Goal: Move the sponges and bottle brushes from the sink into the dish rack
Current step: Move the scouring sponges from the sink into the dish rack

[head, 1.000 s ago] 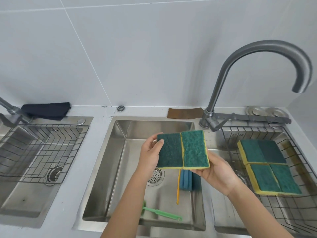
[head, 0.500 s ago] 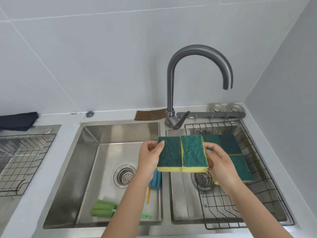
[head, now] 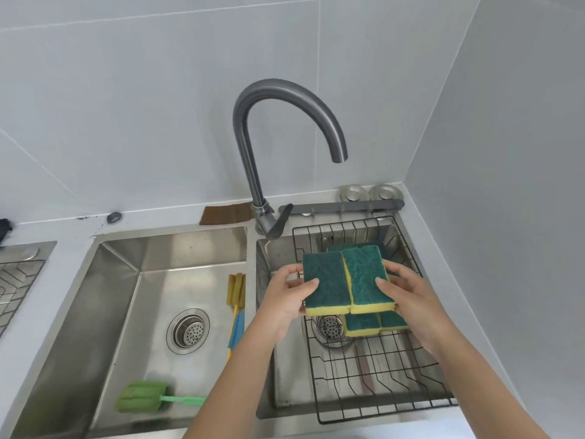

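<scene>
- Together, two green-and-yellow sponges (head: 346, 280) are held side by side, scouring faces up, above the dish rack (head: 376, 388).
- The left hand (head: 286, 299) is clamped on the left sponge, thumb on top, fingers underneath.
- The right hand (head: 408, 293) is clamped on the right sponge the same way, both forearms reaching forward.
- More sponges (head: 375, 323) are seen lying in the rack below.
- Left of the rack, a green bottle brush (head: 148, 397) and a yellow-and-blue brush (head: 236, 307) are left in the sink (head: 120, 299).

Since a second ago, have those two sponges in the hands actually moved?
Yes. The pair of sponges went rightward: earlier above the sink with the brushes, now over the dish rack right of the faucet.
</scene>
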